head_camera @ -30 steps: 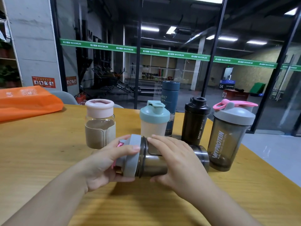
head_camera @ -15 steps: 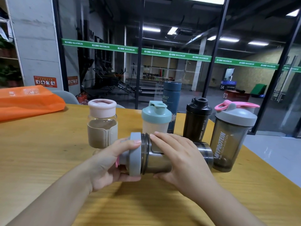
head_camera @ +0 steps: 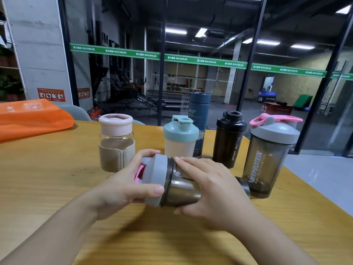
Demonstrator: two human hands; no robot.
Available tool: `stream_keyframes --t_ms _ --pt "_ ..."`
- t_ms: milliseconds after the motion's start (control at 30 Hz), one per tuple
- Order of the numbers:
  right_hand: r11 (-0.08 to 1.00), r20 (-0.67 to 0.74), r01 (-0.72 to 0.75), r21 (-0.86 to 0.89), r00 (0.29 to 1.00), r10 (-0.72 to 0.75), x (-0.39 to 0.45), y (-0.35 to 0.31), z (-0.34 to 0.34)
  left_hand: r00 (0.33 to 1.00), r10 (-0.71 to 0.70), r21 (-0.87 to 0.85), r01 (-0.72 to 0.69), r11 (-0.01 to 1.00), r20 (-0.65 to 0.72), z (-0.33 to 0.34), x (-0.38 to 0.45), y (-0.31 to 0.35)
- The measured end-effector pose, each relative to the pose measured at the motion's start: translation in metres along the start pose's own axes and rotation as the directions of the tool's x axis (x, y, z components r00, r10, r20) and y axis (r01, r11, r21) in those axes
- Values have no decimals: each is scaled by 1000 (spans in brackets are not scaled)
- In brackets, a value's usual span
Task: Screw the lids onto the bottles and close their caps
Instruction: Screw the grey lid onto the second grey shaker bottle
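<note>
Head view: left hand [head_camera: 122, 190] grips lid [head_camera: 155, 180] (for turning); right hand [head_camera: 212, 188] clasps bottle [head_camera: 183, 190], steadying it sideways above table [head_camera: 47, 178].

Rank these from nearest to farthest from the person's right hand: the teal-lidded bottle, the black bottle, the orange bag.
From the right hand:
1. Teal-lidded bottle, just behind the fingertips.
2. Black bottle, behind and to the right, a close second.
3. Orange bag, far off at the table's left back edge.
</note>
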State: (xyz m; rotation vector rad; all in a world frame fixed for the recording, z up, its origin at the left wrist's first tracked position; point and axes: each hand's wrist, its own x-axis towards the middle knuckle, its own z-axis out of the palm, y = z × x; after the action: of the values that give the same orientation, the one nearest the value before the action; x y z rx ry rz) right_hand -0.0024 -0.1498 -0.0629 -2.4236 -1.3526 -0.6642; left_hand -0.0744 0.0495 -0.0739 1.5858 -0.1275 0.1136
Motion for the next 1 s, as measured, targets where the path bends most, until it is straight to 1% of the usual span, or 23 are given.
stream_keyframes --t_ms 67,100,167,233,367,467,567,667,733,800,833,900,1000 --pt "999 104 -4 47 995 -1 0 -2 -5 999 39 58 -41 997 28 -2 -1 -1" --pt "998 130 0 59 992 -8 0 -2 -7 997 61 108 -65 992 36 -3 -1 -1" --pt "997 157 -9 75 988 -3 -1 -1 -12 995 86 240 -93 966 43 -4 -1 -1" --pt "996 156 -13 90 988 -1 -1 0 -13 994 100 302 -107 947 38 -3 -1 -1" --pt "997 136 9 71 991 -18 -1 0 -10 997 78 220 -73 973 -14 1 3 -5" --pt "999 129 15 51 991 -21 0 1 -7 994 61 190 -43 981 -89 4 6 -10" --pt "999 138 4 32 990 -8 1 1 -6 989 87 114 -73 991 -119 9 10 -13" --pt "999 156 -15 32 988 10 3 0 -6 982 126 102 -112 988 -139 9 12 -14" --pt "995 151 -62 80 987 50 2 2 -10 978 150 108 -135 985 -144 8 12 -14" --pt "979 63 -133 153 990 124 0 8 -15 974 165 119 -148 982 -152 7 11 -13" --pt "965 17 -185 188 983 185 -1 14 -17 971 175 124 -156 980 -162 6 11 -13" --pt "926 -47 -296 234 948 315 -2 28 -19 957 207 145 -180 973 -202 4 11 -12" --pt "836 -31 -451 314 875 483 -2 42 -13 929 256 182 -212 960 -268 3 11 -9"
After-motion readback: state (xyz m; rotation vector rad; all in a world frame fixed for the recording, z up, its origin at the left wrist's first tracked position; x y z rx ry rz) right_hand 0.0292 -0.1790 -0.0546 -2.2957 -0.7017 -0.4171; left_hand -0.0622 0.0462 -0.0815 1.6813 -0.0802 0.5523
